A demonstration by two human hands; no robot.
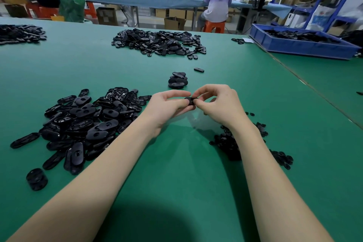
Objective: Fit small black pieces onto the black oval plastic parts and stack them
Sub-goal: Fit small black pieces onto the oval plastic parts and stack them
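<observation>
My left hand [167, 104] grips a black oval plastic part [189, 101] above the green table [176, 173]. My right hand [218, 102] pinches at the same part's right end; the small piece under its fingertips is hidden. A heap of loose oval parts [82, 124] lies left of my left forearm. Small black pieces [231, 143] are scattered under and beside my right forearm. Just beyond my hands stands a short stack of oval parts [177, 80].
A second large heap of oval parts [159, 42] lies farther back, another pile [19, 33] at far left, a single part [198, 69] near the stack. A blue bin [302, 45] of parts sits at right. A small black round stack [37, 179] rests near left. People sit at a far bench.
</observation>
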